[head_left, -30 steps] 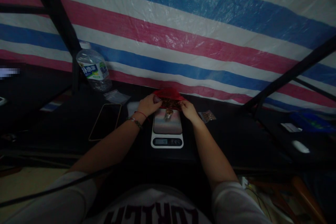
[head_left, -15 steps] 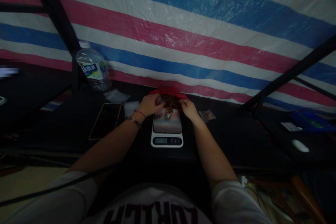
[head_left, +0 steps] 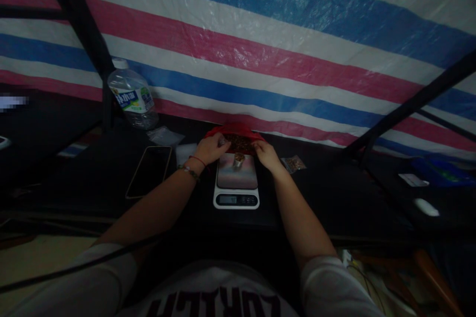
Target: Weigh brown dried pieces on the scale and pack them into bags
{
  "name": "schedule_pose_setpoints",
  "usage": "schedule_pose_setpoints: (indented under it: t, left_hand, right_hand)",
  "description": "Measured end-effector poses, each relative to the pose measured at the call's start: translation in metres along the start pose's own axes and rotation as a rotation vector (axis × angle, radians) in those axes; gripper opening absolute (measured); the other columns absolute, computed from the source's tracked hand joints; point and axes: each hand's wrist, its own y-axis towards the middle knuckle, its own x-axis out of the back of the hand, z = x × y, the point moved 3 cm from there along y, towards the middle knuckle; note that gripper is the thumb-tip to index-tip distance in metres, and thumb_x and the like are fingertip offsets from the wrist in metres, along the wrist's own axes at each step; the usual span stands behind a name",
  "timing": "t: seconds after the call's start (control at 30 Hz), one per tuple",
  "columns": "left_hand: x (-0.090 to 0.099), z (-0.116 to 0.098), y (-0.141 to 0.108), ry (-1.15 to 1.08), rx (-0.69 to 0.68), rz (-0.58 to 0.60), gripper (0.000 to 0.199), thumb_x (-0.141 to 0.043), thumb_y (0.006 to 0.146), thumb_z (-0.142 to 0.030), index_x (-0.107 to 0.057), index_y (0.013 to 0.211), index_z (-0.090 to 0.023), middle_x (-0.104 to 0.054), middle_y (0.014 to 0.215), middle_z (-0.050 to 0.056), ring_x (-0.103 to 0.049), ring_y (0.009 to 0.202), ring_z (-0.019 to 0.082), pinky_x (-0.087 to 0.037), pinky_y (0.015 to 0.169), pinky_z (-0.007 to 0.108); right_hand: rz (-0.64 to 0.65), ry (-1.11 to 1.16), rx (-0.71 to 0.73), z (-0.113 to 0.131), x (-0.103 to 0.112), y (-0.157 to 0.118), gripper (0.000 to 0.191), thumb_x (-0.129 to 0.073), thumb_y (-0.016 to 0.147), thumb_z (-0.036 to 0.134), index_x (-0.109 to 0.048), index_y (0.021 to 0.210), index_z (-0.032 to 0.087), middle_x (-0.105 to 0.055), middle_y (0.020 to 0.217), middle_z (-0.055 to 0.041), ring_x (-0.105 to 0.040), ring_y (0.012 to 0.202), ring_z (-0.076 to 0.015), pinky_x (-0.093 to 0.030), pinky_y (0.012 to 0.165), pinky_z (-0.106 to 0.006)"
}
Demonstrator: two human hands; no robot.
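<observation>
Left hand's curled at the red bag, right hand pinching its edge, tiny cup sitting on the scale. Can't tell what the left one's gripping.

Both forearms reaching up from the lower corners, converging near frame centre, pale short sleeves ending around the elbows. Left hand sitting just left of centre, fingers bending inward, thumb pointing right; red cord and beaded bracelet circling the wrist. Right hand mirroring it right of centre, fingertips pinching together, wrist bare. Hands staying apart, roughly level.
</observation>
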Motion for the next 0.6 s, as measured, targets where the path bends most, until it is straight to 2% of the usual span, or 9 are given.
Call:
schedule_pose_setpoints:
  t: [0.1,0.17,0.23,0.3,0.4,0.6]
  left_hand:
    - [0.003,-0.002,-0.001,-0.055,-0.026,-0.056,0.039,-0.046,0.086,-0.051,-0.059,0.105,-0.019,-0.068,0.093,0.007,-0.064,0.086,0.023,-0.048,0.077,0.033]
    - [0.004,-0.003,-0.001,-0.086,-0.026,-0.105,0.039,-0.046,0.086,-0.049,-0.058,0.108,-0.018,-0.067,0.095,0.007,-0.064,0.088,0.023,-0.048,0.078,0.033]
    - [0.005,-0.003,-0.002,-0.106,-0.006,-0.136,0.04,-0.048,0.086,-0.048,-0.056,0.11,-0.018,-0.067,0.097,0.008,-0.063,0.09,0.024,-0.048,0.08,0.034]
    - [0.006,-0.002,-0.002,-0.116,0.014,-0.149,0.04,-0.048,0.085,-0.047,-0.055,0.112,-0.018,-0.067,0.099,0.008,-0.063,0.092,0.024,-0.048,0.081,0.034]
    - [0.007,-0.002,-0.003,-0.136,0.012,-0.168,0.041,-0.048,0.086,-0.046,-0.054,0.114,-0.017,-0.067,0.101,0.008,-0.063,0.095,0.024,-0.048,0.083,0.034]
    - [0.007,-0.001,-0.003,-0.146,0.027,-0.187,0.047,-0.047,0.086,-0.046,-0.05,0.123,-0.017,-0.066,0.107,0.01,-0.063,0.098,0.025,-0.047,0.085,0.034]
  right_hand:
    - [0.098,0.106,0.099,0.016,0.002,-0.004,0.03,-0.055,0.087,0.034,-0.066,0.11,0.019,-0.068,0.11,-0.0084,-0.062,0.099,-0.02,-0.047,0.091,-0.034]
    - [0.196,0.151,0.164,0.03,0.0,-0.008,0.045,-0.069,0.076,0.036,-0.062,0.119,0.021,-0.065,0.118,-0.0087,-0.061,0.105,-0.0212,-0.047,0.092,-0.035]
    - [0.265,0.122,0.205,0.04,-0.003,-0.012,0.053,-0.077,0.067,0.033,-0.064,0.117,0.021,-0.065,0.117,-0.0085,-0.061,0.106,-0.0228,-0.046,0.093,-0.036]
    - [0.271,0.083,0.205,0.044,-0.005,-0.014,0.046,-0.078,0.066,0.03,-0.067,0.11,0.021,-0.068,0.11,-0.0079,-0.062,0.102,-0.0231,-0.047,0.092,-0.037]
    - [0.153,0.134,0.137,0.039,0.0,-0.011,0.039,-0.075,0.068,0.029,-0.068,0.105,0.02,-0.07,0.103,-0.0067,-0.065,0.094,-0.0213,-0.05,0.088,-0.036]
    - [-0.186,0.287,0.073,0.014,0.027,-0.003,0.045,-0.073,0.069,0.031,-0.064,0.111,0.02,-0.068,0.109,-0.0074,-0.064,0.099,-0.0222,-0.049,0.094,-0.039]
